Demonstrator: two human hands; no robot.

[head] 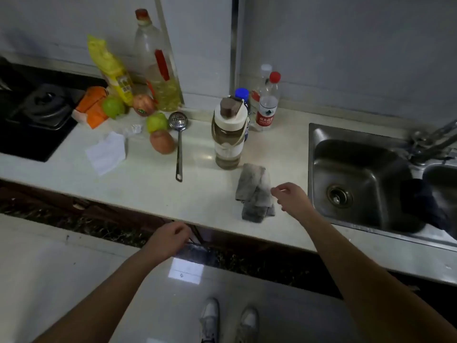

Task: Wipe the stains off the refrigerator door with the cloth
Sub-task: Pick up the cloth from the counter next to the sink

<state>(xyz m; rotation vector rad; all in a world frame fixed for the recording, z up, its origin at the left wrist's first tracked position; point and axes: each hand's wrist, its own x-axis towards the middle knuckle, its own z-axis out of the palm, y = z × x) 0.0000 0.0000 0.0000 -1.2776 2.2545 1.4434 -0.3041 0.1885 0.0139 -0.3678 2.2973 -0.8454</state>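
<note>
A crumpled grey cloth [256,193] lies on the pale countertop [197,199], just left of the sink. My right hand [290,196] hovers at the cloth's right edge with fingers apart and curled, holding nothing. My left hand [168,240] hangs below the counter's front edge, fingers loosely curled, with nothing in it. No refrigerator door is in view.
A steel sink [358,179] with a tap [430,142] sits at the right. A tall drinking bottle [228,134], water bottles [267,102], a slotted ladle [179,144], apples [162,141], an oil bottle [158,68], tissue [106,153] and a stove [37,115] crowd the counter.
</note>
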